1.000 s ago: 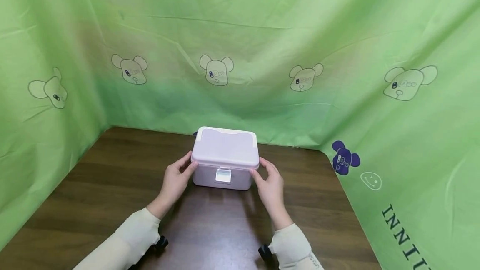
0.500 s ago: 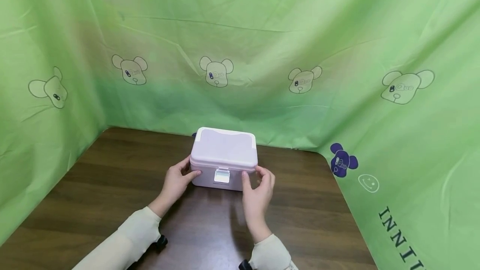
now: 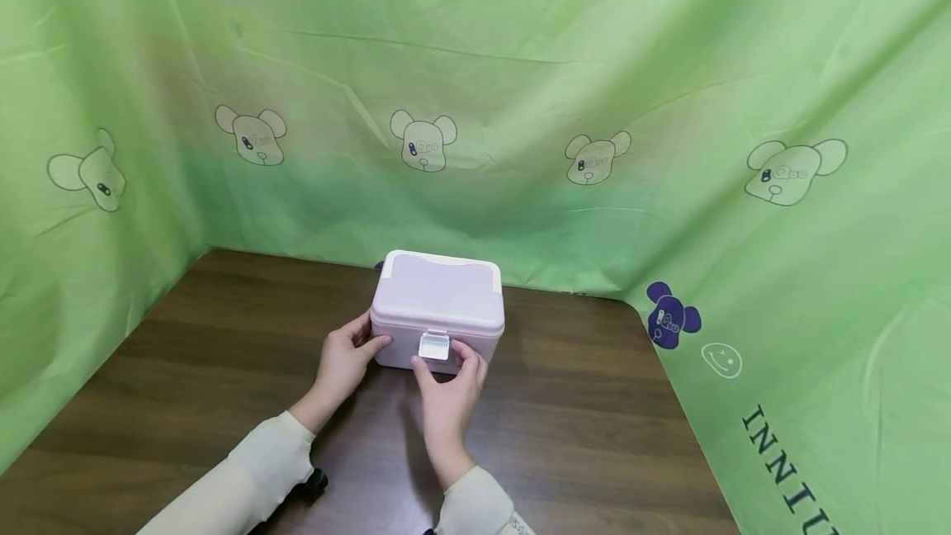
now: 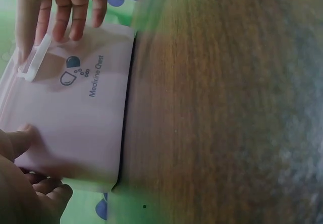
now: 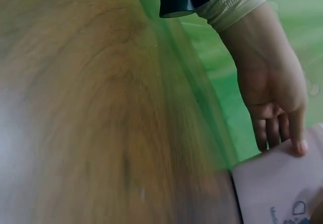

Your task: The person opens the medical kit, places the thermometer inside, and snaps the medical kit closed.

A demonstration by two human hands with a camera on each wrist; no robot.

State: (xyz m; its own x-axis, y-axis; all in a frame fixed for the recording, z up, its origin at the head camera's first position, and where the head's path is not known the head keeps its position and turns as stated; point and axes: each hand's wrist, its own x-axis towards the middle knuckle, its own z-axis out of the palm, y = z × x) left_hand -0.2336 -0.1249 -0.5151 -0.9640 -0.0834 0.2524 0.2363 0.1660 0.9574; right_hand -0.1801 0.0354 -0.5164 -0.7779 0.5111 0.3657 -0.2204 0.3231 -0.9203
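A pale lilac medicine box (image 3: 438,291) with a white-edged lid sits on the table, its lid down. In the left wrist view, "Medicine Chest" is printed on the front of the box (image 4: 96,113). Its white latch (image 3: 434,346) stands out from the front. My left hand (image 3: 343,363) grips the left front corner, thumb on the front and fingers round the side. My right hand (image 3: 449,399) is at the latch, thumb and index finger at its two ends. In the right wrist view, my left hand (image 5: 272,90) holds the box's corner.
The brown wooden table (image 3: 594,403) stretches toward me and to both sides. Behind the box and along both sides hangs a green cloth (image 3: 475,213) printed with bear heads. Black cameras are strapped at the wrists.
My right hand has left the box's right corner and moved left along the front to the latch. My left hand stays at the left corner. The box stays put.
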